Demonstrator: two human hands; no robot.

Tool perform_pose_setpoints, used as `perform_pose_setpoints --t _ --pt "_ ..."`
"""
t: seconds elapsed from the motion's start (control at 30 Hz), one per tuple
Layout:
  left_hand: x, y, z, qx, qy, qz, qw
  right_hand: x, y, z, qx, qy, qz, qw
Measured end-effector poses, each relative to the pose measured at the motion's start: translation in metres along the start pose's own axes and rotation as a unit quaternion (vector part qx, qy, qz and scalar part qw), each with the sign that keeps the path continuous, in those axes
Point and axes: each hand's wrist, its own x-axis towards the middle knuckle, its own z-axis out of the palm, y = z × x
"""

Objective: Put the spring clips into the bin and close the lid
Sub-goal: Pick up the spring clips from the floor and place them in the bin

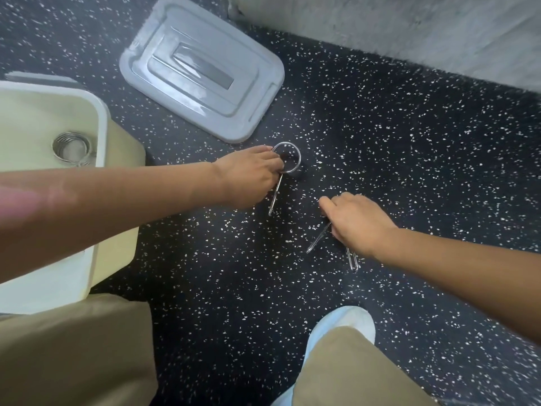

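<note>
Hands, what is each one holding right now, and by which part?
Left hand grips a ringed spring clip at the ring's near side. Right hand closes over another clip near its middle.

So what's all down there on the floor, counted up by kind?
Spring clips in hands: 2, left hand holds clip, right hand on clip
Coiled metal pieces in bin: 1 bundle, number unclear
Cream bin: 1
Grey lid: 1
Total: 5
</note>
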Motion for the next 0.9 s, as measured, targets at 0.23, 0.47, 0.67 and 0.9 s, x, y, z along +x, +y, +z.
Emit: perform_pose_setpoints --t 0.23,0.47,0.67,0.9 --pt "-0.008 -0.004 0.013 -0.057 0.037 -0.014 0.998 -0.001 -0.003 -0.004 -0.017 -0.006 -0.009 1.000" --pt "-0.036 -0.006 0.011 -0.112 0.072 -0.045 0.990 -0.004 0.002 -0.010 -0.024 0.023 -0.034 0.999" --pt "-0.081 -0.010 -0.013 -0.161 0.091 -0.090 0.979 0.002 -0.007 -0.031 -0.016 0.060 -0.043 0.997" --pt "-0.142 -0.021 -0.034 -0.183 0.099 -0.161 0.965 0.013 -0.033 -0.069 -0.006 0.111 -0.079 0.991"
